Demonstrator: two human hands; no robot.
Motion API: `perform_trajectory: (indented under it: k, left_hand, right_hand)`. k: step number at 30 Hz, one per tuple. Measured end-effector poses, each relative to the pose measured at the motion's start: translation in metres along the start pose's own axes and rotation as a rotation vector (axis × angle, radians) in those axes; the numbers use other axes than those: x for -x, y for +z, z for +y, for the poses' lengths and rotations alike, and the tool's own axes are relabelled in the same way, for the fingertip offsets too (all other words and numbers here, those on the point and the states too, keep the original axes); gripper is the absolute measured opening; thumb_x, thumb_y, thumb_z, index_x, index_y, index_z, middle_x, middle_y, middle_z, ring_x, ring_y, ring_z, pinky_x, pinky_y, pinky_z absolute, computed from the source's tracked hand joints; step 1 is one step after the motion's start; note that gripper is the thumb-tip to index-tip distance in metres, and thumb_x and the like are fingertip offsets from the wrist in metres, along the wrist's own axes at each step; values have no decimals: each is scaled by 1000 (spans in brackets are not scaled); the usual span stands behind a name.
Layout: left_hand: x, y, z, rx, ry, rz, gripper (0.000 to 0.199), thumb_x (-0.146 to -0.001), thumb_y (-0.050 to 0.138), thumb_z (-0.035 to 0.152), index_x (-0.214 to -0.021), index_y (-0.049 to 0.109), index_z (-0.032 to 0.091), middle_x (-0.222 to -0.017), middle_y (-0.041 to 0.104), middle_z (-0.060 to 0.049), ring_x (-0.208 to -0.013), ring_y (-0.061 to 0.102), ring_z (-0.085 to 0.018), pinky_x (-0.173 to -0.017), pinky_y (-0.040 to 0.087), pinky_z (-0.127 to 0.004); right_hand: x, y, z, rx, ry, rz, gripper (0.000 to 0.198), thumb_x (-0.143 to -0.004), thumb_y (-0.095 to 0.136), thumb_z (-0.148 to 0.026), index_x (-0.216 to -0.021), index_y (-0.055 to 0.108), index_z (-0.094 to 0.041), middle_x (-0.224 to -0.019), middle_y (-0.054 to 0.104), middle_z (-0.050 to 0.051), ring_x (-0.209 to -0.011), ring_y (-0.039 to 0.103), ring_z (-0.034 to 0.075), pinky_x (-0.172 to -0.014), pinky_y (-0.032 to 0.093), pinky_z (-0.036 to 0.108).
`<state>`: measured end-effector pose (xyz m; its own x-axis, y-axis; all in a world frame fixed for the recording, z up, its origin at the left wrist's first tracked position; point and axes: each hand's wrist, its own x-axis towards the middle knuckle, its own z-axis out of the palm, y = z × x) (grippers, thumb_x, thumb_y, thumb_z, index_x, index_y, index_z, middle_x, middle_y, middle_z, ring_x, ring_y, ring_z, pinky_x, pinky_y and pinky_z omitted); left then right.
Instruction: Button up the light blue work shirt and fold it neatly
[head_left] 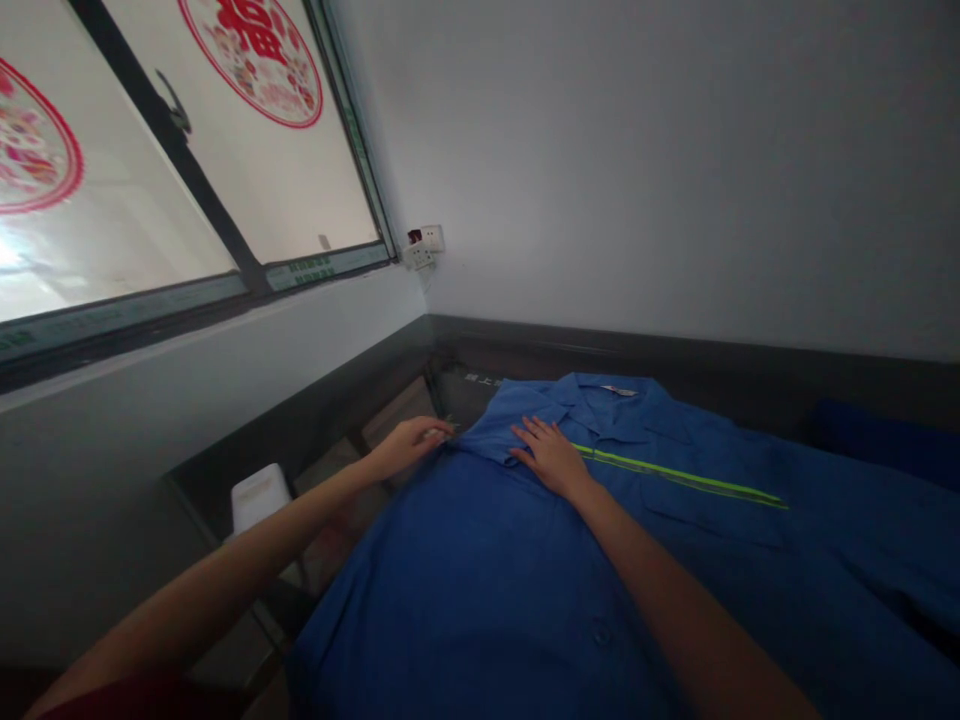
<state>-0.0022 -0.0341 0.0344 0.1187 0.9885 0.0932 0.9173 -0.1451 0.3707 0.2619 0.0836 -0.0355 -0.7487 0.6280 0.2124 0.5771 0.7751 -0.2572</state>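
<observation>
Pale grey wall (675, 180) is seen filling the upper right. Blue garment (517, 550) is spread centre to lower right on a dark surface (739, 385), collar end towards the wall; whether all the blue is one piece can't be told. Window (247, 190) is set upper left, with red-rimmed round stickers (259, 60) fixed on its panes. Right hand (553, 458) is laid palm down on the garment near the collar, fingers loosely spread, nothing gripped. Left hand (411, 443) is held at the garment's left edge, fingers bent in; whether cloth is pinched can't be told. White object (259, 495) is placed below the window, lower left. Yellow-green strip (682, 477) is run across the garment's front. Sockets (424, 246) are mounted by the corner. Small label (619, 391) is shown inside the collar.
</observation>
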Motion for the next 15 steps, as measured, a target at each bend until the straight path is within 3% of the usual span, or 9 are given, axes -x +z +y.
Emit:
perform_trajectory:
  k: [4, 8, 11, 15]
  left_hand:
    - [-69, 12, 14, -143, -180, 7, 32, -94, 39, 30, -117, 58, 18, -120, 64, -7, -109, 60, -15, -93, 45, -23]
    - [-119, 45, 32, -246, -322, -28, 43, -92, 39, 46, -103, 62, 12, -104, 68, -18, -97, 66, -27, -83, 50, -35]
    - [-129, 66, 40, -330, -383, -8, 45, -92, 39, 49, -104, 58, 10, -104, 66, -24, -98, 65, -34, -81, 50, -45]
    - [-123, 74, 34, -383, -348, 8, 32, -95, 36, 38, -110, 51, 14, -106, 66, -19, -97, 66, -31, -80, 50, -43]
  right_hand:
    - [1, -3, -2, -8, 10, 5, 55, -94, 34, -52, -138, 47, -20, -146, 40, 12, -137, 32, 27, -111, 25, 48]
    - [2, -4, -3, -21, 17, 7, 56, -95, 32, -52, -137, 47, -19, -145, 41, 13, -137, 32, 27, -111, 25, 49]
    - [2, -5, -3, -44, 17, 28, 56, -95, 33, -52, -138, 47, -19, -145, 41, 13, -137, 32, 27, -111, 26, 49]
    - [2, -8, -4, -92, 18, 89, 54, -94, 36, -50, -137, 48, -19, -145, 42, 12, -136, 34, 25, -111, 29, 45]
